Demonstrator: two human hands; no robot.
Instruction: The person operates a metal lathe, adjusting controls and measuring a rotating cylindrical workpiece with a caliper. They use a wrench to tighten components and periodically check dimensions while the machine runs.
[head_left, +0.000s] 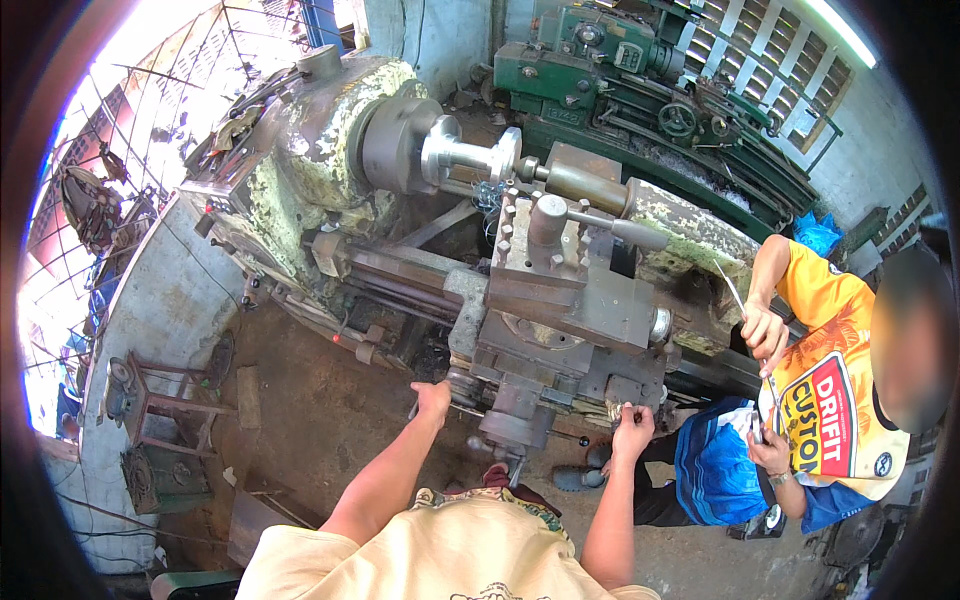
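In front of me stands a worn metal lathe. A shiny flanged metal workpiece (470, 157) is mounted between its grey chuck (400, 143) and the tailstock (575, 185). Curly metal chips (488, 198) hang beneath the workpiece, beside the tool post (545, 232). My left hand (432, 402) is closed around a handle at the left of the carriage, by the handwheel (468, 388). My right hand (632, 432) has its fingers bent together at the carriage's right end, beside a small block (625, 390); whatever they grip is too small to make out.
Close on my right, a person in a yellow shirt (825, 350) holds a thin rod (730, 285) and a small item. Behind the lathe is a green lathe (640, 90). A wooden stool (175, 400) stands by the left wall. A lever with a dark knob (583, 440) sticks out below the carriage.
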